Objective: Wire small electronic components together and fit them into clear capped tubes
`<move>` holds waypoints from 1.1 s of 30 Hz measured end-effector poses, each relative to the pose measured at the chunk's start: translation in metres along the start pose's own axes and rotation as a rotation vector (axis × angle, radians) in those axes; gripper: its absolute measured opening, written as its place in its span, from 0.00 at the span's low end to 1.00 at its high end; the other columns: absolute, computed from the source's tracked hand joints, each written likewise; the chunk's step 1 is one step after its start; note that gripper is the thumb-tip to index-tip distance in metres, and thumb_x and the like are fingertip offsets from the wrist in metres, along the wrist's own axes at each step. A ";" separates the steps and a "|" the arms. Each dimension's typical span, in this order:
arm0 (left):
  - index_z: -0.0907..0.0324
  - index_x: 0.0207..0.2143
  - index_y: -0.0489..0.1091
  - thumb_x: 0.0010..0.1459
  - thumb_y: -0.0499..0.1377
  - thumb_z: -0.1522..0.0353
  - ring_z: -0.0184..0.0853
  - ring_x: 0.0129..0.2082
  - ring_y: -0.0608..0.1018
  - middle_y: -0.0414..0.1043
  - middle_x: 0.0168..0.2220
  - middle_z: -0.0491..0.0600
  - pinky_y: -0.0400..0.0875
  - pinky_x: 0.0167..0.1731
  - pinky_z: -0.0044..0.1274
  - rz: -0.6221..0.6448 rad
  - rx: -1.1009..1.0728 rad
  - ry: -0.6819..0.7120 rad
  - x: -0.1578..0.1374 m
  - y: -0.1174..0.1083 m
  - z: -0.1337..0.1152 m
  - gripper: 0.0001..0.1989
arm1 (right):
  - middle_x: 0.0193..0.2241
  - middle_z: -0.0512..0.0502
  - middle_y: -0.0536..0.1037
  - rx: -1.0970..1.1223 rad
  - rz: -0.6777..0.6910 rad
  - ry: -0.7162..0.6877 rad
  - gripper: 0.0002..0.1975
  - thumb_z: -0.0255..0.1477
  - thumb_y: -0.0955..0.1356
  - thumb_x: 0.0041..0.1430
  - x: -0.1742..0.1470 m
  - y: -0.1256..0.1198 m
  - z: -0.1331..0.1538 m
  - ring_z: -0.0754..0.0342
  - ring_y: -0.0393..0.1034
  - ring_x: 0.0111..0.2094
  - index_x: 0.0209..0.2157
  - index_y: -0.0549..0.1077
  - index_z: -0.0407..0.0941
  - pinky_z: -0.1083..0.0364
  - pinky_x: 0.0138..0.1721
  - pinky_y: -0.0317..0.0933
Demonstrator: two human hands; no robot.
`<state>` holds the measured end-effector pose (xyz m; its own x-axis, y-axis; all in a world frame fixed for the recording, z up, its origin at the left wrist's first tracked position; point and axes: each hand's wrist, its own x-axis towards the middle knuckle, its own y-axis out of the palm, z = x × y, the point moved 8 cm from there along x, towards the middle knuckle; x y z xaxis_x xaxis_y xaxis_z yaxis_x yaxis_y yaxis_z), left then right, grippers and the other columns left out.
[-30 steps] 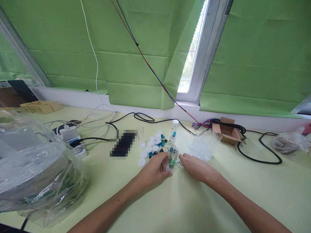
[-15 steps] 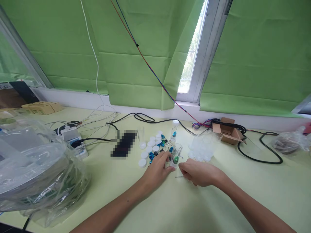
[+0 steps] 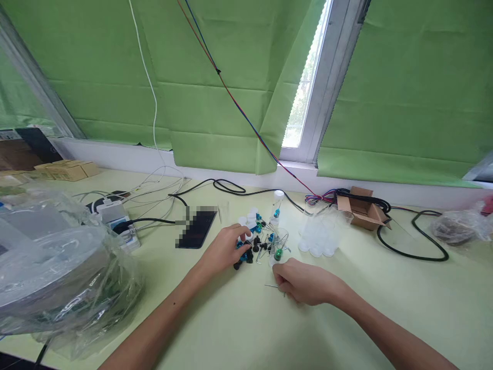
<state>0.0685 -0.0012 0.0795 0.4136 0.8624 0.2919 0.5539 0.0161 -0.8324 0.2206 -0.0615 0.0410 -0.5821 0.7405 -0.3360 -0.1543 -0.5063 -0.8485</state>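
My left hand (image 3: 228, 248) is over the small parts, thumb and fingers curved apart around a white cap (image 3: 249, 237). Under and beside its fingertips lie blue and black knob-headed screws (image 3: 249, 256). My right hand (image 3: 302, 280) is closed, and a thin metal rod (image 3: 271, 285), apparently a hex key, sticks out from under its fingers to the left. Just behind that hand stands a clear tube (image 3: 283, 234) containing a green knob screw (image 3: 278, 254) and bent metal rods. Farther back is a capped clear tube (image 3: 278, 195) with a blue piece inside.
Frosted round pieces (image 3: 316, 245) lie in a clear bag at right, by an open cardboard box (image 3: 364, 208) and black cable (image 3: 414, 255). A phone (image 3: 200, 232), a power strip (image 3: 131, 239) and a large plastic-wrapped spool (image 3: 50, 257) are at left.
My left hand has left the tube holding the green screw and moved left to the caps and screws. My right hand has shifted slightly left and nearer to me with the rod.
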 end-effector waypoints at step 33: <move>0.56 0.38 0.75 0.62 0.54 0.68 0.35 0.36 0.76 0.75 0.35 0.48 0.67 0.35 0.24 0.062 -0.019 0.187 -0.005 0.013 -0.033 0.09 | 0.36 0.43 0.72 -0.086 -0.116 -0.132 0.06 0.19 0.60 0.59 0.004 0.004 0.019 0.54 0.64 0.31 0.33 0.66 0.42 0.57 0.27 0.51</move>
<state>0.0970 -0.0220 0.0829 0.5731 0.7525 0.3246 0.5360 -0.0446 -0.8430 0.2025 -0.0690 0.0436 -0.6647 0.7245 -0.1823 -0.1611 -0.3773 -0.9120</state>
